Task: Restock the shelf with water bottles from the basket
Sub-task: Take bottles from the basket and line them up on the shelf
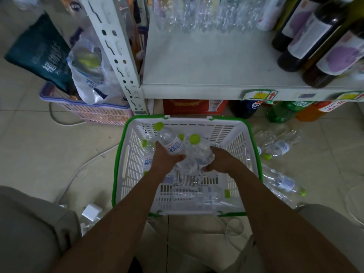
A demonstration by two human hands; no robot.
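Observation:
A white basket with a green rim [232, 134] stands on the floor below the shelf [206, 62]. Inside it my left hand [167, 157] grips a clear water bottle [170, 141] with a green cap, its neck pointing up and away. Beside it my right hand [218, 160] grips a second green-capped water bottle [200, 149]. Several more water bottles [208, 194] lie in the basket under my hands. At the back of the shelf stands a row of clear bottles [197, 14].
Dark wine bottles [315, 40] stand on the shelf's right side. Loose water bottles [279, 148] lie on the floor right of the basket. A pink basket [98, 113] with bags sits at left. A white charger [91, 211] and cables lie on the floor.

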